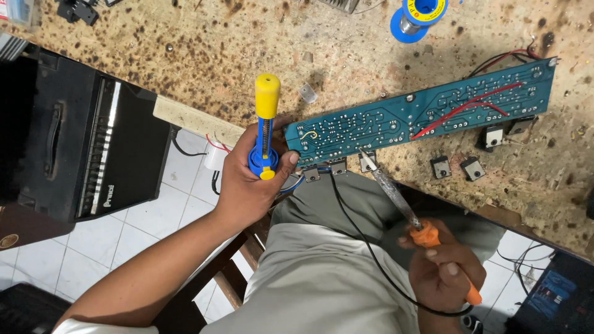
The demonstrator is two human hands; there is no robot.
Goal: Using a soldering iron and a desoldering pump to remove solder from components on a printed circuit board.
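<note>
My left hand (250, 179) grips a blue desoldering pump (265, 133) with a yellow plunger top, held upright at the left end of a long blue circuit board (421, 111). My right hand (442, 266) holds an orange-handled soldering iron (408, 213); its tip reaches a transistor at the board's near edge (367, 161). The board lies solder side up on a scorched wooden bench (371, 55), with red wires across its right half. Several black transistors hang along its near edge.
A blue spool of solder (416, 15) sits at the bench's far edge. A black amplifier cabinet (74, 148) stands on the tiled floor at left. Loose transistors (458, 167) lie right of the iron. The iron's black cord (365, 241) crosses my lap.
</note>
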